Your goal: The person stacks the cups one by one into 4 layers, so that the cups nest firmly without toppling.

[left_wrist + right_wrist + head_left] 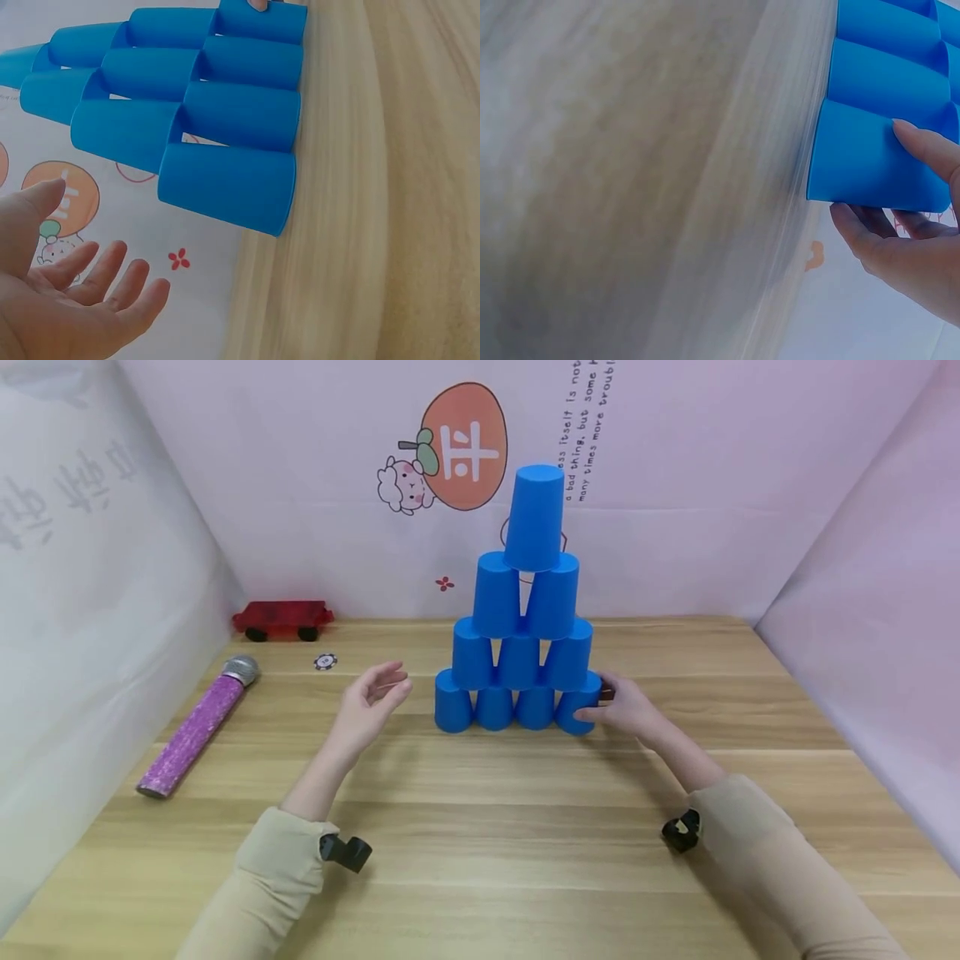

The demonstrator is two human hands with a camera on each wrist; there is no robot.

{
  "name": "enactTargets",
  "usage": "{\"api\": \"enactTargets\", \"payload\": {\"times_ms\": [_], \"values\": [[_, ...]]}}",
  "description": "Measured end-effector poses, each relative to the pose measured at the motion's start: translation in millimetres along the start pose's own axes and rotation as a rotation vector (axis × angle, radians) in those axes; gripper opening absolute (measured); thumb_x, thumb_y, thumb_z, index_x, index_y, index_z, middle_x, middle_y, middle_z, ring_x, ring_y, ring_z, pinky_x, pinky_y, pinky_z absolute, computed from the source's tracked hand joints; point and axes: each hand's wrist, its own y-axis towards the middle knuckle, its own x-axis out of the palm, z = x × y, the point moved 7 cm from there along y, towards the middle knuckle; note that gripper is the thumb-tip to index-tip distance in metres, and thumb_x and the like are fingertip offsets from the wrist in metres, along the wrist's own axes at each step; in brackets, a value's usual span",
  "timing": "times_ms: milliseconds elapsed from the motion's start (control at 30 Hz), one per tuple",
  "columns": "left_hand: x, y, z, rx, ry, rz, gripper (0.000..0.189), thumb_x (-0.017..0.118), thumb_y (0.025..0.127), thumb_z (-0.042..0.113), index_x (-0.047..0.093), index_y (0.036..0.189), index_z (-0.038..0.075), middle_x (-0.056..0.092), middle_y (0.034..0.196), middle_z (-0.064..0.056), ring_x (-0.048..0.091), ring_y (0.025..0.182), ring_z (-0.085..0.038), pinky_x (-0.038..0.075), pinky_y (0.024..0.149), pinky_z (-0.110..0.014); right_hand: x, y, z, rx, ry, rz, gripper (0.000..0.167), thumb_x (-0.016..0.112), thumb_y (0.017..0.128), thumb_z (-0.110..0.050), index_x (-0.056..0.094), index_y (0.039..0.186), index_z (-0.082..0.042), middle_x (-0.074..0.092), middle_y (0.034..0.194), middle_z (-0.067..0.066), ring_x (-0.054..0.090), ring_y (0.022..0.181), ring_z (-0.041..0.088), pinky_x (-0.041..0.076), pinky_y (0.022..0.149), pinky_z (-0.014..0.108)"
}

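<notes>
Blue cups, all upside down, form a pyramid, with a single top cup [536,518] over rows of two, three and several. At the right end of the bottom row, my right hand [628,708] holds the end cup [870,161], thumb [926,146] across its front and fingers at its outer side. My left hand [367,706] hovers left of the pyramid, palm toward it, fingers loosely bent and holding nothing. In the left wrist view, a gap shows between that hand [67,300] and the leftmost bottom cup [225,184].
A purple glittery microphone [197,727] lies at the table's left side. Behind it are a red toy wagon [282,617] and a small round chip [326,662]. A white printed backdrop [315,468] rises close behind the pyramid, over the wooden table [480,843].
</notes>
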Motion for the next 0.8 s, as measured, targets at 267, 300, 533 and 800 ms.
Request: {"api": "enactTargets", "payload": {"times_ms": [267,300,533,800], "values": [[1.7,2.7,-6.2,0.011,0.004,0.001,0.047,0.057,0.095,0.023,0.045,0.136,0.005,0.052,0.134,-0.02,0.05,0.124,-0.031,0.042,0.105,-0.043,-5,-3.8,2,0.007,-0.008,0.003,0.066,0.068,0.086,-0.016,0.034,0.138,0.006,0.047,0.134,0.029,0.048,0.12,0.045,0.041,0.1,0.057],[0.9,2.5,-7.0,0.014,0.014,0.002,0.046,0.056,0.095,0.023,0.046,0.135,0.004,0.052,0.133,-0.02,0.05,0.124,-0.031,0.042,0.105,-0.043,-4,-4.0,1,0.002,-0.008,0.001,0.065,0.068,0.086,-0.016,0.034,0.138,0.006,0.047,0.133,0.029,0.049,0.12,0.045,0.042,0.1,0.057],[-3.2,1.0,-13.4,0.009,0.102,-0.008,0.042,0.055,0.095,0.022,0.049,0.132,0.002,0.053,0.132,-0.021,0.051,0.122,-0.034,0.042,0.104,-0.046,-4,-6.2,2,-0.023,-0.025,-0.009,0.062,0.069,0.085,-0.015,0.038,0.134,0.006,0.049,0.132,0.029,0.048,0.12,0.045,0.041,0.1,0.058],[-7.2,-4.8,-28.2,-0.05,0.249,-0.009,0.042,0.053,0.096,0.027,0.051,0.13,0.004,0.05,0.137,-0.018,0.045,0.127,-0.038,0.039,0.105,-0.05,-8,-14.3,8,-0.06,-0.091,-0.039,0.064,0.07,0.085,-0.019,0.038,0.134,0.008,0.044,0.135,0.032,0.044,0.124,0.048,0.039,0.102,0.058]]}}
